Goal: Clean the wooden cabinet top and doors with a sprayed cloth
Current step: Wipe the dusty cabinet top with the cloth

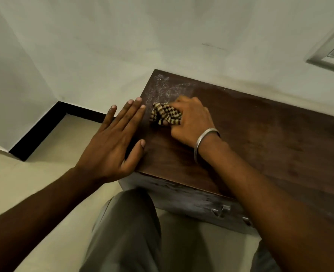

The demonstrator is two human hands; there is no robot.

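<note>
Now — one cloth [165, 114] in right hand [191, 119] — one cabinet [270, 138].

The cabinet top [260, 138] is dark wood with a dull, low sheen — smooth over most of it, but filmed with whitish, dusty smears toward its upper-left corner. The cabinet front [181, 195] looks worn, its finish streaked grey-white, and carries a small metal handle [221, 210]. The cloth [165, 114] is a crumpled woven check. The bangle [203, 138] is plain silvery metal; the wall [123, 46] is matt paint, the trousers [127, 232] grey fabric.
</note>
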